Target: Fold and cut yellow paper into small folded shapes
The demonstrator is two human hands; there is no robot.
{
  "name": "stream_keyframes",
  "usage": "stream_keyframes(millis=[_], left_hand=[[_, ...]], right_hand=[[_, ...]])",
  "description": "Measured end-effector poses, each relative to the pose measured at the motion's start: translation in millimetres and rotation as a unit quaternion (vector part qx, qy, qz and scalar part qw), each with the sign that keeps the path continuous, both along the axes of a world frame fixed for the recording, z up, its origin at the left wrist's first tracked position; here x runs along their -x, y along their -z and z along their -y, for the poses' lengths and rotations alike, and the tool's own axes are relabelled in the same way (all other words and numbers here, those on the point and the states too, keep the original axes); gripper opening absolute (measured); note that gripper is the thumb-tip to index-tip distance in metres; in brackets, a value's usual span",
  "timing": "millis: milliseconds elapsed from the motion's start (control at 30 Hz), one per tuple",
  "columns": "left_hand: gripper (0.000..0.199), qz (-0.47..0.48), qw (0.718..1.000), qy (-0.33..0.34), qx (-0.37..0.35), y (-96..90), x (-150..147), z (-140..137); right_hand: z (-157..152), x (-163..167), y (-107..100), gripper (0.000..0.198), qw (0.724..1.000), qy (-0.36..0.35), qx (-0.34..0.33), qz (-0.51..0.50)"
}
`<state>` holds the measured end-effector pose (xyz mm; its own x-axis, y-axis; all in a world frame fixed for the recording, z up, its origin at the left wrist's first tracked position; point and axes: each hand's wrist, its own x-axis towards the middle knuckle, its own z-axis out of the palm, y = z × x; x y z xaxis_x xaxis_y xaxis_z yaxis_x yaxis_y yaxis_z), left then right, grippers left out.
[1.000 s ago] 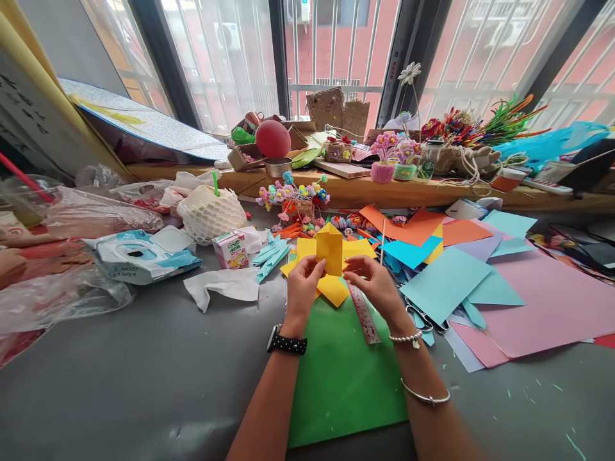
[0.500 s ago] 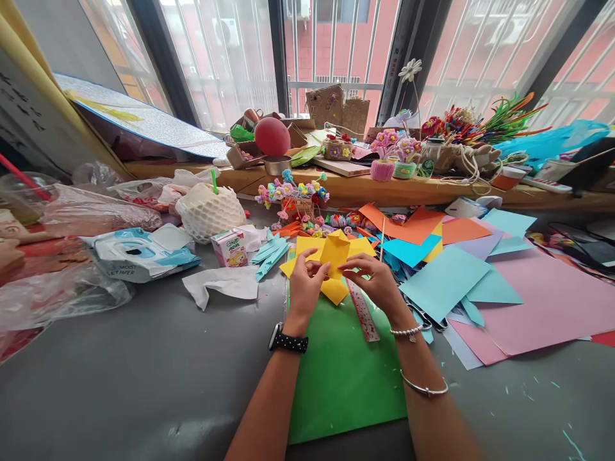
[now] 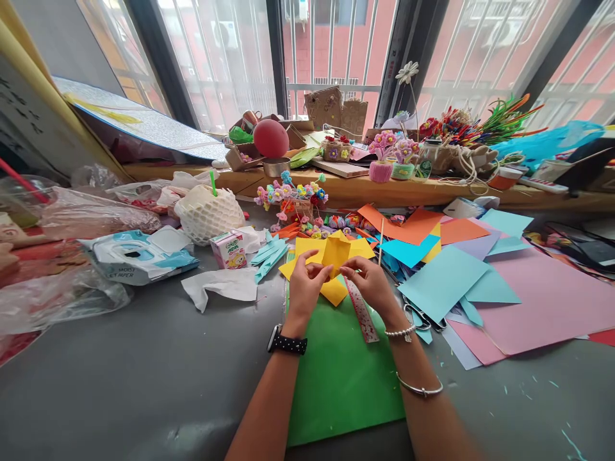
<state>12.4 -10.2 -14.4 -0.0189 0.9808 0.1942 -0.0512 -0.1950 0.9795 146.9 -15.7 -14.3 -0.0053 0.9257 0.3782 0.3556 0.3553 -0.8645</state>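
Between my two hands a folded piece of yellow paper (image 3: 337,251) is held up above the table. My left hand (image 3: 307,282) pinches its left lower side between thumb and fingers. At its right lower edge my right hand (image 3: 369,280) is closed, thumb and fingertips on the paper. More yellow paper sheets (image 3: 311,245) lie behind and beneath it. Under my wrists is a green sheet (image 3: 343,378), with a patterned ruler (image 3: 361,308) lying on it by my right hand.
Coloured paper sheets (image 3: 444,282) and partly covered scissors (image 3: 423,317) lie on the right. Left are a wet-wipe pack (image 3: 137,256), a white tissue (image 3: 223,287), a small pink box (image 3: 229,250) and a net-wrapped drink (image 3: 210,214). Crafts and a red ball (image 3: 271,139) crowd the sill.
My right hand has moved slightly left, closer to the left hand, its fingers more gathered on the paper's edge. The yellow piece stays held up in about the same place.
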Motion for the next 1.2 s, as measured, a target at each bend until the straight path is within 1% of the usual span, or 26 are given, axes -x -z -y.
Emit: stream_keyframes(millis=[200,367,533,667,733,800,867,933,1033,1100,1200], left_hand=[[0.049,0.035,0.999,0.022,0.024,0.9,1.0,-0.6],[0.052,0.066,0.996,0.034,0.04,1.5,1.9,-1.7],[0.051,0.07,0.995,0.044,0.053,0.5,1.8,-1.3],[0.054,0.043,0.997,0.047,0.044,4.3,2.0,-2.8],[0.055,0.036,0.997,0.05,0.048,5.8,2.1,-3.5],[0.056,0.053,0.995,0.053,0.061,5.6,2.2,-3.3],[0.056,0.08,0.992,0.055,0.075,4.0,2.2,-2.5],[0.056,0.105,0.989,0.06,0.084,2.2,2.0,-1.7],[0.055,0.119,0.987,0.065,0.089,1.0,1.6,-1.4],[0.055,0.117,0.987,0.066,0.092,1.3,1.5,-1.9],[0.054,0.114,0.985,0.086,0.096,2.5,1.7,-2.8]], right_hand=[[0.9,6.6,1.0,0.014,1.0,0.006,0.006,-0.01],[-0.2,9.3,2.6,0.014,1.0,0.015,-0.01,-0.001],[0.6,7.4,2.6,0.014,0.999,0.026,-0.019,0.024],[2.4,7.5,1.2,0.015,0.998,0.03,-0.022,0.044],[2.9,8.6,0.9,0.016,0.999,0.021,-0.02,0.025],[2.9,9.6,1.4,0.016,1.0,0.017,-0.009,-0.019],[2.3,9.9,2.7,0.024,0.997,0.021,0.009,-0.07],[1.5,9.7,4.3,0.031,0.994,0.028,0.029,-0.1],[0.8,9.1,5.9,0.027,0.994,0.019,0.051,-0.099],[1.1,9.1,5.8,0.025,0.994,0.015,0.053,-0.091],[2.3,9.3,4.7,0.025,0.996,0.02,0.047,-0.078]])
